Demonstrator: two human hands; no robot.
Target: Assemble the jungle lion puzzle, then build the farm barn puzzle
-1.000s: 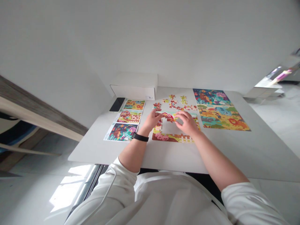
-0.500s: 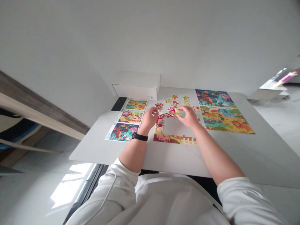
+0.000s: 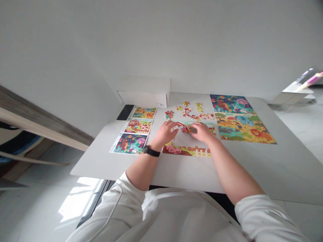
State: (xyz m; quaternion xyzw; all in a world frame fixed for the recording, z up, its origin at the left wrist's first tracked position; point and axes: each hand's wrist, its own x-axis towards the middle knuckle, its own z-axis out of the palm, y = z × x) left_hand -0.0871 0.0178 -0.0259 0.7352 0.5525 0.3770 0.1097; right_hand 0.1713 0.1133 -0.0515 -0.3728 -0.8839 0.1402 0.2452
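Observation:
A partly assembled farm jigsaw puzzle (image 3: pixel 181 150) lies on the table, its border of pieces around a bare middle. My right hand (image 3: pixel 203 132) pinches a red barn jigsaw piece (image 3: pixel 185 128) between thumb and fingers, inside the puzzle's upper edge. Over the left side of the puzzle rests my left hand (image 3: pixel 165 133), thumb apart from the fingers, beside the red roof section. It hides part of the left border. Loose jigsaw pieces (image 3: pixel 199 107) lie beyond the hands, with a small red and teal cluster (image 3: pixel 169 114) above my left hand.
Left of the puzzle lies a reference sheet (image 3: pixel 136 126) with three pictures, and a phone (image 3: pixel 125 112) behind it. A white box (image 3: pixel 143 95) stands against the wall. Two finished-looking picture puzzles (image 3: pixel 244 129) lie at the right.
My right hand has brought the barn piece down toward me, into the puzzle's upper middle. My left hand has moved down onto the puzzle's left side from near the loose cluster.

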